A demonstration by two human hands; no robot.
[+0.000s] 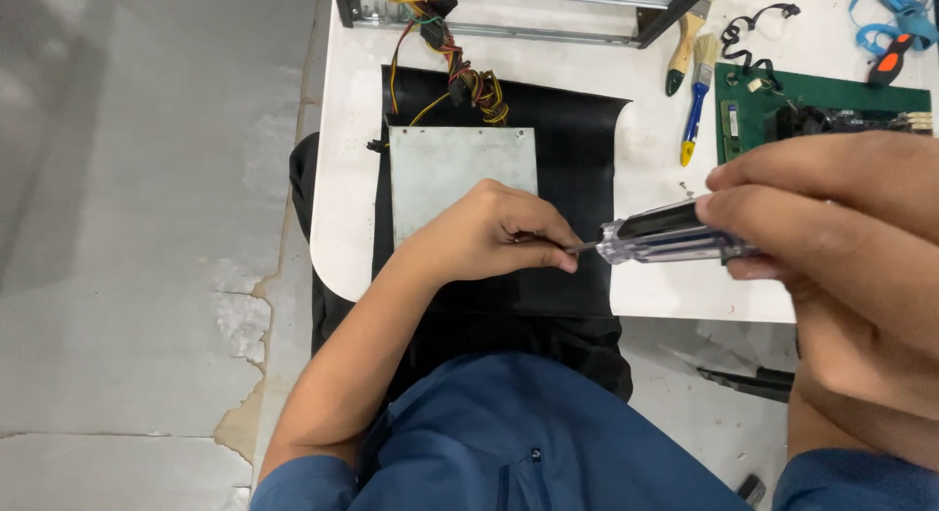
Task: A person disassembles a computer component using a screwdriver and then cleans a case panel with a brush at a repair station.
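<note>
My right hand (pixel 841 227) grips a screwdriver (pixel 665 239) with a clear and blue handle, held level and pointing left. Its thin metal tip meets the fingertips of my left hand (pixel 494 235), which pinch the shaft's end; any small part there is hidden. Under my left hand lies a grey metal box (pixel 445 174) with coloured wires (pixel 469 81) running out of its far side. The box rests on a black mat (pixel 577 149) spread over the white table (pixel 347 149).
A green circuit board (pixel 812 105) lies at the far right. Beside it are a blue-handled brush (pixel 696 95) and a wooden-handled brush (pixel 685 46). A metal case frame (pixel 548 12) stands at the far edge. A small screw (pixel 685 188) lies near the screwdriver. Grey floor is at left.
</note>
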